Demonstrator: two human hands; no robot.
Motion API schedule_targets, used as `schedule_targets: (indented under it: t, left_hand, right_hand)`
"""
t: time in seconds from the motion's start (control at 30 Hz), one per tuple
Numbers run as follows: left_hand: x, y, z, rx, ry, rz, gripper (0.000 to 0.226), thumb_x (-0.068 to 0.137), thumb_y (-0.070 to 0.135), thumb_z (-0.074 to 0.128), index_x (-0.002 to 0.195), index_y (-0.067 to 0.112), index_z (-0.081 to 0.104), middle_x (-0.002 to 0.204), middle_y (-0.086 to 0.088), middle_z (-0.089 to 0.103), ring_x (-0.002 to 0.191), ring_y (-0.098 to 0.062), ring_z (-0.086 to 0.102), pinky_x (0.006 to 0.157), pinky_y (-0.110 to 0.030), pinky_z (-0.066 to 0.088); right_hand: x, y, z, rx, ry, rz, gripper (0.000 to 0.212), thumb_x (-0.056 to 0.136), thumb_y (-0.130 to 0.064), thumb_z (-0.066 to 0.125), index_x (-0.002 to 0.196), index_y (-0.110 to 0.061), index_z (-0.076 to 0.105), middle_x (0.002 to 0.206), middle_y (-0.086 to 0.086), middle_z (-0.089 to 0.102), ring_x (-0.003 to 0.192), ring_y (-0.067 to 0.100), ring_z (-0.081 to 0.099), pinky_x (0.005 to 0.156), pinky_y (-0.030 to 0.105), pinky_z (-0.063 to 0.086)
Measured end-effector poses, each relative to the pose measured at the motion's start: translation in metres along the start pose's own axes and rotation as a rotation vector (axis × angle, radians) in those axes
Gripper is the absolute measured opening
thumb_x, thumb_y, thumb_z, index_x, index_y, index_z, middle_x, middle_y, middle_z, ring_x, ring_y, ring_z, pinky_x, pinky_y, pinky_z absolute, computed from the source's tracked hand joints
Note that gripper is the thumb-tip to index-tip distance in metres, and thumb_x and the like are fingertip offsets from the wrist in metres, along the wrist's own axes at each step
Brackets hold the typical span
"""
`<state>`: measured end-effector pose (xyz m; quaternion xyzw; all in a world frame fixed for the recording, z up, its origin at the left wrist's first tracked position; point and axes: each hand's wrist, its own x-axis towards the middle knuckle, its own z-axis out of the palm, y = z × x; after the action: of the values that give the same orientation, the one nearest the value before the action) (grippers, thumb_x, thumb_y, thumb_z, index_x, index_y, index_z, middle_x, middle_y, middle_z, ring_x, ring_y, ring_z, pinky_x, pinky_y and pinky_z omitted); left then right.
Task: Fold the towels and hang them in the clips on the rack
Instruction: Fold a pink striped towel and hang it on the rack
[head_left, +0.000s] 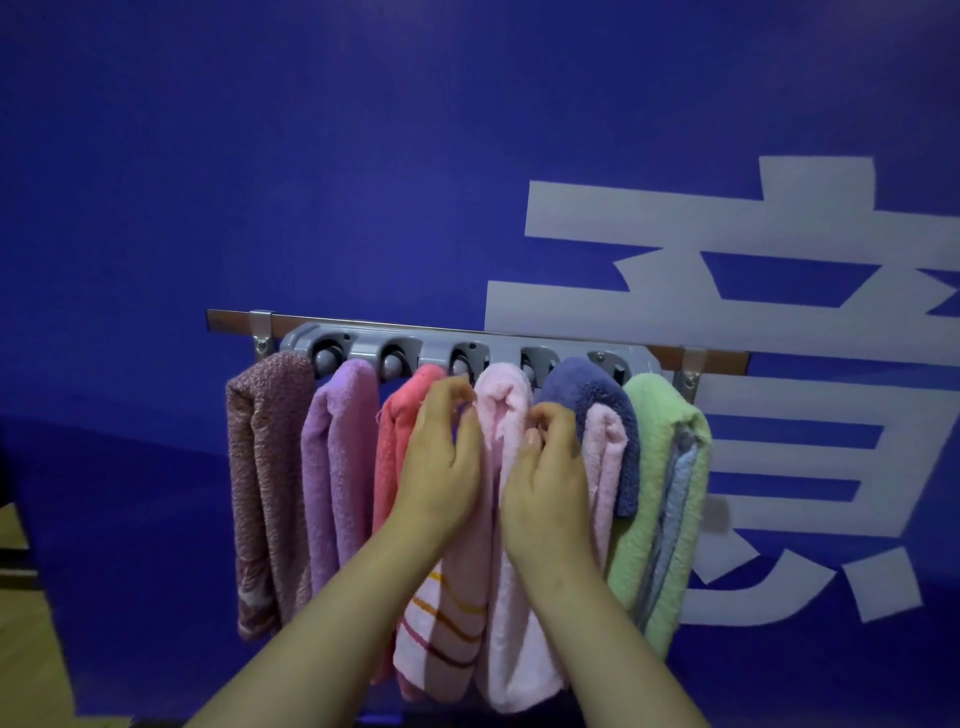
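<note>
Pale pink towel hangs folded on the grey clip rack, fourth from the left of six, between the coral towel and the navy towel. Your left hand and right hand flank its top, fingers curled, pinching its upper folds. The brown towel, lilac towel and green towel hold the outer places.
</note>
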<state>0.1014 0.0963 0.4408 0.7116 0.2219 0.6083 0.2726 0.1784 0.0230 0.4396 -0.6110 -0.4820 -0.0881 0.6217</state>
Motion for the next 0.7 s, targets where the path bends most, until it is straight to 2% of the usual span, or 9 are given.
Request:
schedule_targets:
  t: [0.1, 0.2, 0.3, 0.33, 0.43, 0.47, 0.57, 0.63, 0.7]
  left_hand:
    - [-0.015, 0.004, -0.004, 0.118, -0.06, 0.259, 0.028, 0.087, 0.004, 0.044, 0.109, 0.006, 0.061, 0.139, -0.004, 0.045, 0.135, -0.001, 0.038, 0.111, -0.012, 0.026]
    - [-0.02, -0.002, -0.007, 0.184, -0.112, 0.254, 0.037, 0.091, 0.018, 0.043, 0.119, 0.007, 0.065, 0.15, -0.007, 0.037, 0.141, 0.0, 0.029, 0.115, -0.012, 0.021]
    - [-0.017, -0.003, -0.008, 0.309, -0.098, 0.177, 0.047, 0.092, 0.029, 0.036, 0.13, 0.013, 0.06, 0.158, -0.009, 0.031, 0.144, -0.015, 0.029, 0.115, -0.01, 0.016]
    - [-0.016, -0.003, -0.008, 0.352, -0.094, 0.164, 0.048, 0.094, 0.031, 0.035, 0.132, 0.014, 0.058, 0.158, -0.009, 0.03, 0.144, -0.018, 0.029, 0.115, -0.011, 0.015]
    - [-0.013, 0.0, -0.007, 0.439, -0.187, 0.09, 0.057, 0.096, 0.045, 0.028, 0.141, 0.018, 0.05, 0.161, -0.007, 0.025, 0.144, -0.019, 0.029, 0.116, -0.021, 0.021]
    - [-0.013, 0.0, -0.006, 0.458, -0.204, 0.063, 0.061, 0.095, 0.048, 0.024, 0.141, 0.017, 0.05, 0.16, -0.008, 0.027, 0.143, -0.021, 0.031, 0.116, -0.025, 0.025]
    - [-0.013, -0.002, -0.001, 0.457, -0.184, -0.019, 0.064, 0.096, 0.051, 0.025, 0.132, 0.009, 0.055, 0.143, -0.011, 0.046, 0.127, -0.026, 0.049, 0.108, -0.037, 0.04]
    - [-0.014, -0.005, 0.001, 0.376, -0.222, -0.09, 0.052, 0.102, 0.044, 0.034, 0.135, 0.009, 0.055, 0.136, -0.006, 0.049, 0.123, -0.021, 0.051, 0.108, -0.033, 0.039]
    - [-0.017, -0.008, 0.001, 0.258, -0.271, -0.126, 0.042, 0.106, 0.034, 0.037, 0.132, 0.011, 0.059, 0.129, -0.002, 0.054, 0.119, -0.016, 0.055, 0.107, -0.026, 0.04]
  right_hand:
    - [-0.012, -0.001, 0.003, 0.066, -0.031, -0.084, 0.038, 0.097, -0.024, 0.035, 0.12, -0.006, 0.061, 0.132, 0.01, 0.054, 0.122, 0.016, 0.051, 0.103, 0.014, 0.035]
    - [-0.01, -0.002, 0.004, 0.053, -0.101, -0.046, 0.045, 0.096, -0.028, 0.033, 0.13, -0.013, 0.059, 0.148, 0.004, 0.043, 0.137, 0.009, 0.039, 0.109, 0.005, 0.023]
    - [-0.004, 0.004, 0.006, -0.134, -0.085, -0.003, 0.051, 0.096, -0.034, 0.027, 0.132, -0.012, 0.056, 0.154, 0.009, 0.038, 0.146, 0.019, 0.027, 0.118, 0.02, 0.016]
    - [-0.002, 0.004, 0.006, -0.147, -0.095, 0.012, 0.049, 0.099, -0.035, 0.028, 0.131, -0.011, 0.056, 0.154, 0.01, 0.037, 0.147, 0.021, 0.027, 0.119, 0.023, 0.016]
    - [0.001, 0.004, 0.006, -0.07, -0.196, 0.033, 0.039, 0.105, -0.03, 0.036, 0.134, -0.012, 0.055, 0.154, 0.01, 0.034, 0.144, 0.019, 0.031, 0.116, 0.017, 0.016]
    - [0.001, 0.004, 0.005, -0.057, -0.222, 0.034, 0.041, 0.105, -0.032, 0.037, 0.135, -0.01, 0.055, 0.154, 0.011, 0.035, 0.143, 0.02, 0.033, 0.117, 0.019, 0.018]
    - [0.004, 0.005, 0.005, -0.045, -0.238, 0.086, 0.049, 0.104, -0.036, 0.037, 0.131, -0.001, 0.056, 0.147, 0.014, 0.042, 0.134, 0.024, 0.043, 0.116, 0.029, 0.027]
    - [0.005, 0.004, 0.007, -0.047, -0.228, 0.152, 0.045, 0.105, -0.032, 0.038, 0.127, 0.0, 0.06, 0.142, 0.014, 0.043, 0.128, 0.024, 0.047, 0.112, 0.024, 0.028]
    - [0.007, 0.003, 0.008, -0.034, -0.267, 0.209, 0.047, 0.104, -0.036, 0.036, 0.13, -0.005, 0.06, 0.144, 0.016, 0.041, 0.131, 0.027, 0.046, 0.115, 0.029, 0.029]
